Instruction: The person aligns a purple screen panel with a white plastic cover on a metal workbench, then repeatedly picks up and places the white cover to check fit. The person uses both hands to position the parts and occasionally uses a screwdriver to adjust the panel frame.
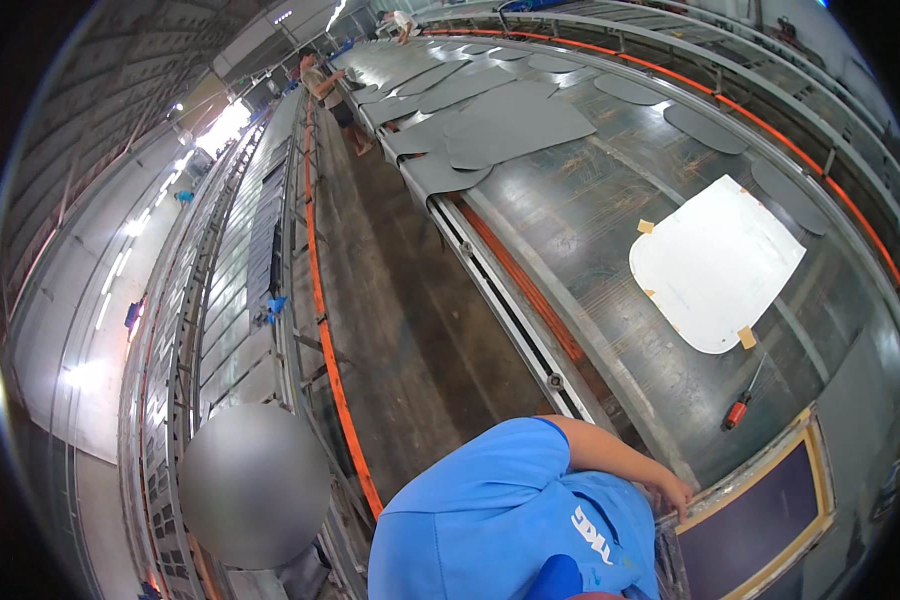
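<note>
From the lower edge my left arm, in a blue short sleeve, reaches right across the near end of the long table. My left hand (pixel 674 496) is closed at the left corner of a screen-printing frame (pixel 815 465); its fingertips are partly hidden. The frame has a yellowish border and dark purple mesh, and the picture's lower edge cuts it off. Just beyond it lies a red-handled screwdriver (pixel 737 412). Farther up the dark table rests a white panel (pixel 715 262) with rounded corners and tan tape pieces at its edge. My right hand is out of view.
Grey cut sheets (pixel 515 125) overlap on the far table, some hanging over its left edge. A metal rail (pixel 510 335) runs along that edge. Left of the aisle stands another long table with an orange strip (pixel 327 340). One person (pixel 320 85) stands far off; another is blurred at lower left.
</note>
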Available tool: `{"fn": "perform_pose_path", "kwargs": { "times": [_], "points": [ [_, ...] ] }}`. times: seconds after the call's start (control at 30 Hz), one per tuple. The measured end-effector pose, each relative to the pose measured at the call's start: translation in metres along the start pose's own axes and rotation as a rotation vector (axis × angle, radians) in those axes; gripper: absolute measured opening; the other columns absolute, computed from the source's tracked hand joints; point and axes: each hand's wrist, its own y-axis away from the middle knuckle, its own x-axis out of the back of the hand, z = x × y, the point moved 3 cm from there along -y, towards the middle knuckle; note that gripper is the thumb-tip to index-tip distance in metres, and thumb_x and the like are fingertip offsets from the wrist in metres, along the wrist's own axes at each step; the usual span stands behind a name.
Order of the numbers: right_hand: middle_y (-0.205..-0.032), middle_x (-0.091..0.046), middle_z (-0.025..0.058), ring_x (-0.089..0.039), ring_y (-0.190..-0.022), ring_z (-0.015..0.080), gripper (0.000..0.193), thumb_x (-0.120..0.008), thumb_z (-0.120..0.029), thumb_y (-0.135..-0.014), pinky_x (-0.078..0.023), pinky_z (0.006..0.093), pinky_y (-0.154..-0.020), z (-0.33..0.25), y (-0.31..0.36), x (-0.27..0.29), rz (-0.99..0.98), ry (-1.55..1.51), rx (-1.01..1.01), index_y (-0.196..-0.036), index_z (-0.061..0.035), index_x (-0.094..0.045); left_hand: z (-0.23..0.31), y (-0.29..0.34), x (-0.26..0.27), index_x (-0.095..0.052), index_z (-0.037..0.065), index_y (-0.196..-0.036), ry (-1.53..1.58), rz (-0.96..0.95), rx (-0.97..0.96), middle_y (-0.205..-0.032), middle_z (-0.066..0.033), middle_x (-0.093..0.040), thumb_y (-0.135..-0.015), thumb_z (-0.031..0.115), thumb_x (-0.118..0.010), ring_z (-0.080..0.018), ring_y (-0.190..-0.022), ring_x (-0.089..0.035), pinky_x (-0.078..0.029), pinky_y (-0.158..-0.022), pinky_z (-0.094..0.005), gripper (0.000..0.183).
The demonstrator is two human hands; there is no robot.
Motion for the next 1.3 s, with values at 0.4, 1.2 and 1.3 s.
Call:
{"fn": "perform_pose_path", "kwargs": {
  "times": [0.4, 1.2, 1.3],
  "points": [
    [-0.107, -0.067, 0.0205, -0.062, -0.095, 0.0385, 0.04, -0.07, -0.032, -0.09, -0.049, 0.0495, -0.087, 0.001, -0.016, 0.019, 0.122, 0.098, 0.153, -0.115, -0.0002, -0.067, -0.011, 0.003, 0.014, -0.038, 0.005, -0.147, 0.102, -0.162, -0.02, -0.152, -0.0175, -0.039, -0.084, 0.033, -0.076, -0.0388, -0.131, -0.048, -0.046, -0.095, -0.0577, 0.079],
    [-0.136, -0.055, 0.0159, -0.052, -0.124, 0.032, 0.047, -0.066, -0.012, -0.091, -0.038, 0.0416, -0.108, -0.448, 0.102, 0.022, -0.532, -0.556, 0.305, -0.136, -0.0027, -0.055, -0.078, 0.245, 0.23, -0.061, -0.001, -0.126, 0.147, 0.078, -0.07, -0.095, -0.0148, -0.072, -0.088, 0.019, -0.069, -0.0192, -0.084, -0.072, -0.058, -0.075, -0.0312, 0.043],
    [-0.131, -0.058, 0.0159, -0.055, -0.12, 0.028, 0.054, -0.071, -0.014, -0.086, -0.044, 0.0385, -0.101, -0.5, 0.062, -0.01, -0.541, -0.603, 0.335, -0.136, -0.0038, -0.055, -0.082, 0.252, 0.297, -0.058, 0.003, -0.129, 0.314, 0.307, -0.14, -0.102, -0.0105, -0.072, -0.094, 0.024, -0.065, -0.0173, -0.09, -0.069, -0.054, -0.08, -0.0305, 0.042]
  ]
}}
